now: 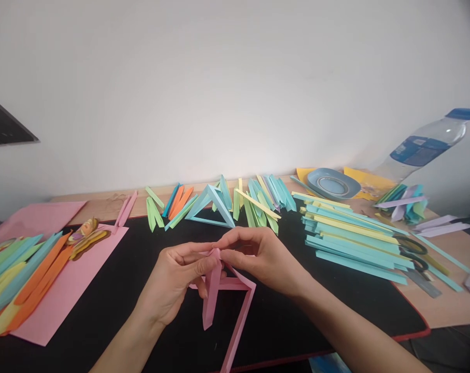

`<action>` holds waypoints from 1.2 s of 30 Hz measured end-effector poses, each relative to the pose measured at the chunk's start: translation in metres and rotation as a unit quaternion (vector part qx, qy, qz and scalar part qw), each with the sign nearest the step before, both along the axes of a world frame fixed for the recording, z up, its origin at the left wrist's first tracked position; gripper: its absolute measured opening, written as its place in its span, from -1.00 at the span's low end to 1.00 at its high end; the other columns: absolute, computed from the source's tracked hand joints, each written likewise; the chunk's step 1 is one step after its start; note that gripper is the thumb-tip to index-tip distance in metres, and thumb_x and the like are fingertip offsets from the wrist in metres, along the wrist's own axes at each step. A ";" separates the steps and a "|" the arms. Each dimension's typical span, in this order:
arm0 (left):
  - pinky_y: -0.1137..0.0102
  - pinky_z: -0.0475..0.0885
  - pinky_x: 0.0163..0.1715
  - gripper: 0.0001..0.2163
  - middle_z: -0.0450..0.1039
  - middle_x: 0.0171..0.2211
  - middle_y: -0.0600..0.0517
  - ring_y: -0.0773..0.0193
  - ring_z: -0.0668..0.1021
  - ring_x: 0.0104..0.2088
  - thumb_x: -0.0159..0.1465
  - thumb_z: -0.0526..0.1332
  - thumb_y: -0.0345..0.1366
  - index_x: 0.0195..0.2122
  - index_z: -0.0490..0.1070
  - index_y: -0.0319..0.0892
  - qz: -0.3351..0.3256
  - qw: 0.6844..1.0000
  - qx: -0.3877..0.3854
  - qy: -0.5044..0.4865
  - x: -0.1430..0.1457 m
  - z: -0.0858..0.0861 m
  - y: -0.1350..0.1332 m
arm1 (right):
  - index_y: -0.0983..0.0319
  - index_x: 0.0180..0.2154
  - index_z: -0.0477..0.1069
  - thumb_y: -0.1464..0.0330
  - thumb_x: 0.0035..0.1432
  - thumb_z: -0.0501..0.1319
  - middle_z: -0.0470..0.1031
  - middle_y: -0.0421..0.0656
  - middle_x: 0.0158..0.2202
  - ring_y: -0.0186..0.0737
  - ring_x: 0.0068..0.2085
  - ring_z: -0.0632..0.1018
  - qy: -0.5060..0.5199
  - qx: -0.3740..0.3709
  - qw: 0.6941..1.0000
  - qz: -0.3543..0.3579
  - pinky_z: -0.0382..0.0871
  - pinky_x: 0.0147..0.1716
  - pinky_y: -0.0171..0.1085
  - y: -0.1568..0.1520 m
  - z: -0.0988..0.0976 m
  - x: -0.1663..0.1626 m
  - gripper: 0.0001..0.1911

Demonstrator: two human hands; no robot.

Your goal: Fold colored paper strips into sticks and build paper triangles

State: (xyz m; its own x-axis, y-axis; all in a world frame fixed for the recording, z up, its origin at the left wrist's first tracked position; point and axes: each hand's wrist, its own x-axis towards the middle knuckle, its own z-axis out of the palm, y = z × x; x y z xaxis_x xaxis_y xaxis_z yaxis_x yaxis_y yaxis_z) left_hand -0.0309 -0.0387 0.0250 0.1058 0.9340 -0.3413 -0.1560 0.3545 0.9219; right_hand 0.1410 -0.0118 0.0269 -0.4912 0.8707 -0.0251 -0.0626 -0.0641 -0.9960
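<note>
Left hand (170, 274) and right hand (262, 254), fingertips pinching pink folded paper (212, 298). Black mat (102, 311), red-edged, showing on both sides.

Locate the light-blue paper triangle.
In the head view, the light-blue paper triangle sits left of centre on the black mat near its far edge, beyond the left hand and right hand, between orange strips (left) and green strips (right).

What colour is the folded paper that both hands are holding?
The folded paper is pink, best seen in the head view.
</note>
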 end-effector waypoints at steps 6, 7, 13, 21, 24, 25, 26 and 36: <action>0.56 0.32 -0.76 -0.74 0.45 -0.63 0.06 0.46 0.37 -0.71 -0.06 0.43 -0.29 -0.32 0.59 -0.22 -0.003 1.000 0.001 -0.001 0.000 0.001 0.000 | 0.28 -0.37 0.45 0.23 -0.03 0.32 0.51 -0.17 -0.44 -0.27 -0.41 0.56 -0.007 0.010 1.000 -0.009 0.46 -0.43 -0.32 -0.002 0.003 -0.002 -0.75; 0.56 0.33 -0.76 -0.74 0.45 -0.64 0.06 0.46 0.37 -0.71 -0.07 0.43 -0.29 -0.32 0.59 -0.22 -0.003 1.000 0.000 -0.004 0.000 0.001 0.000 | 0.28 -0.38 0.45 0.22 -0.05 0.33 0.51 -0.17 -0.45 -0.27 -0.42 0.57 -0.009 0.010 1.000 -0.010 0.46 -0.43 -0.32 -0.002 0.004 -0.002 -0.74; 0.57 0.35 -0.75 -0.75 0.45 -0.64 0.05 0.44 0.40 -0.69 -0.07 0.44 -0.31 -0.33 0.59 -0.23 0.005 1.000 -0.004 -0.004 -0.001 0.001 -0.002 | 0.27 -0.43 0.42 0.24 -0.08 0.35 0.50 -0.20 -0.47 -0.27 -0.41 0.57 -0.007 0.019 1.000 0.003 0.46 -0.40 -0.31 0.000 0.002 -0.004 -0.76; 0.57 0.37 -0.74 -0.75 0.46 -0.64 0.04 0.42 0.42 -0.68 -0.09 0.45 -0.31 -0.35 0.58 -0.26 0.014 1.000 -0.002 -0.010 -0.004 0.000 -0.004 | 0.27 -0.37 0.46 0.17 0.00 0.29 0.49 -0.19 -0.44 -0.29 -0.39 0.54 -0.014 0.036 0.999 0.016 0.44 -0.39 -0.31 0.000 -0.002 -0.004 -0.72; 0.57 0.37 -0.73 -0.74 0.47 -0.64 0.04 0.43 0.42 -0.68 -0.09 0.45 -0.31 -0.35 0.58 -0.26 0.014 1.000 -0.005 -0.013 -0.003 0.000 -0.005 | 0.27 -0.36 0.45 0.18 0.01 0.29 0.48 -0.19 -0.44 -0.30 -0.39 0.53 -0.020 0.044 0.999 0.016 0.44 -0.38 -0.31 0.000 -0.002 -0.002 -0.73; 0.56 0.37 -0.73 -0.74 0.47 -0.64 0.04 0.43 0.42 -0.68 -0.09 0.45 -0.31 -0.34 0.58 -0.26 0.014 1.000 -0.005 -0.014 -0.002 0.000 -0.005 | 0.27 -0.36 0.45 0.19 0.01 0.29 0.48 -0.19 -0.43 -0.30 -0.39 0.52 -0.024 0.049 0.998 0.015 0.44 -0.37 -0.30 0.000 -0.002 -0.002 -0.74; 0.56 0.37 -0.73 -0.74 0.47 -0.63 0.04 0.43 0.42 -0.68 -0.09 0.45 -0.31 -0.34 0.58 -0.26 0.014 1.000 -0.006 -0.015 -0.002 0.000 -0.005 | 0.27 -0.36 0.45 0.20 0.00 0.30 0.48 -0.19 -0.43 -0.30 -0.39 0.52 -0.029 0.056 0.998 0.012 0.44 -0.37 -0.30 -0.001 -0.002 -0.002 -0.75; 0.56 0.38 -0.73 -0.77 0.50 -0.61 0.03 0.42 0.43 -0.67 -0.09 0.45 -0.31 -0.37 0.58 -0.24 0.025 1.000 -0.005 -0.007 0.001 0.001 -0.006 | 0.27 -0.40 0.46 0.27 0.02 0.29 0.48 -0.18 -0.40 -0.30 -0.36 0.51 -0.027 0.067 0.997 0.006 0.43 -0.33 -0.30 -0.002 -0.001 0.000 -0.82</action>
State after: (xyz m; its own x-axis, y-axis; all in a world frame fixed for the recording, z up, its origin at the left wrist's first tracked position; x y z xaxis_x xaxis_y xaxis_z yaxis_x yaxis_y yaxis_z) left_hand -0.0295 -0.0452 0.0261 0.0631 0.9352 -0.3485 -0.1873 0.3541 0.9163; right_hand 0.1406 -0.0140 0.0262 -0.5027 0.8620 0.0654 -0.0092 0.0703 -0.9975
